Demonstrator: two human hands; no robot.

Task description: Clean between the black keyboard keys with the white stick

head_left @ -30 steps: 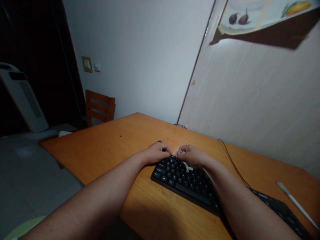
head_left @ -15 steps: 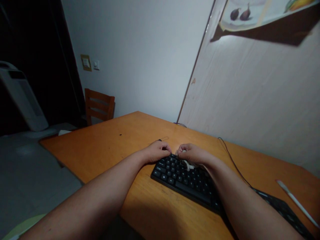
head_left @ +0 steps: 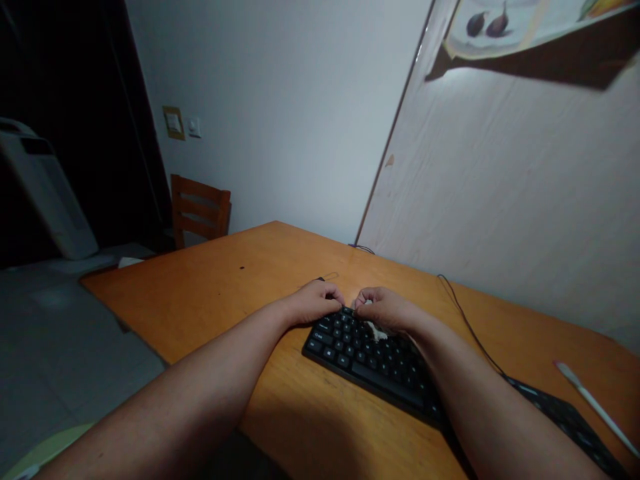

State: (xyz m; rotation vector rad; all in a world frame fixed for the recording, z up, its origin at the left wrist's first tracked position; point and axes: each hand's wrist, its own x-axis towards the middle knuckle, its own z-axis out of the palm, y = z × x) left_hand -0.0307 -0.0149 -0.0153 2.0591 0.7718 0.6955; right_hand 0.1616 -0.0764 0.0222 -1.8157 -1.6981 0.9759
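A black keyboard [head_left: 365, 360] lies at a slant on the table. At its far left corner is my left hand [head_left: 316, 303], fingers curled and thumb on the keyboard's edge. My right hand [head_left: 383, 307] is closed over the far row of keys, pinching a crumpled whitish cloth or tissue [head_left: 379, 333] whose loose end hangs onto the keys. A small gap separates the two hands. My right forearm covers part of the keyboard's right half.
The orange-brown wooden table [head_left: 200, 293] meets the wall. A white-handled brush [head_left: 595, 407] lies at the right, near a dark cable [head_left: 467, 323]. A small black bit [head_left: 242, 268] lies at the left. Beyond the table stands a wooden chair [head_left: 201, 208].
Both hands stay almost where they were, the right still at the far row of keys with the whitish cloth. The view has shifted very slightly.
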